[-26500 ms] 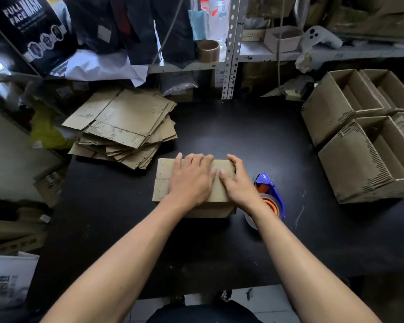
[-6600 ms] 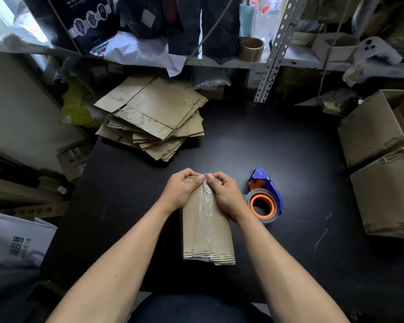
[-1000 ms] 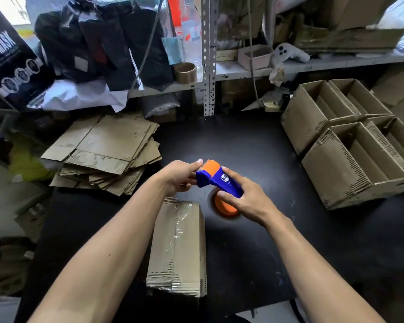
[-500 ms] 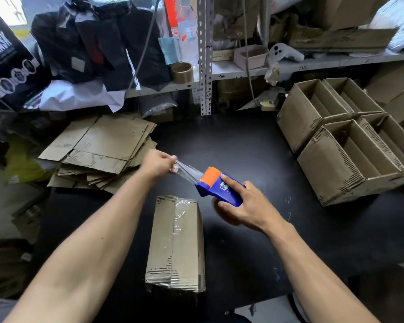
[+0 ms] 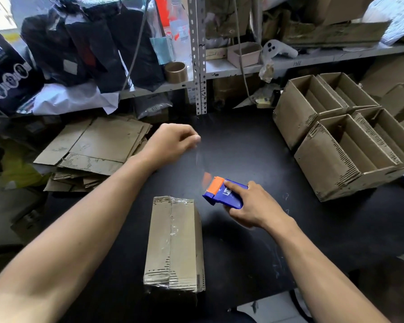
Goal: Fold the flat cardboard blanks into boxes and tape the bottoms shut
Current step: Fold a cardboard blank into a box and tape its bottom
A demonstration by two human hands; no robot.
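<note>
Tape (image 5: 200, 159), clear and hard to see against the black table (image 5: 243, 141), runs in a strip from the left hand (image 5: 173, 142) down to the tape dispenser (image 5: 224, 194). The left hand is raised over the middle of the table, fingers curled, pinching the strip's free end at the fingertips. The right hand (image 5: 250, 206) grips the blue dispenser from the near side, forefinger laid along its top; the orange end of the dispenser points away and to the left, toward the left hand.

The box (image 5: 174, 241) sits on the table near its front edge, between the two forearms and apart from both hands. Its long axis runs from near to far, tilted a little rightward at the far end. The taped bottom faces up, one strip along the centre seam.

A heap of flat cardboard blanks (image 5: 98, 148) lies at the table's far left. Finished boxes (image 5: 331, 145), open tops turned toward the back and right, are grouped at the far right.
</note>
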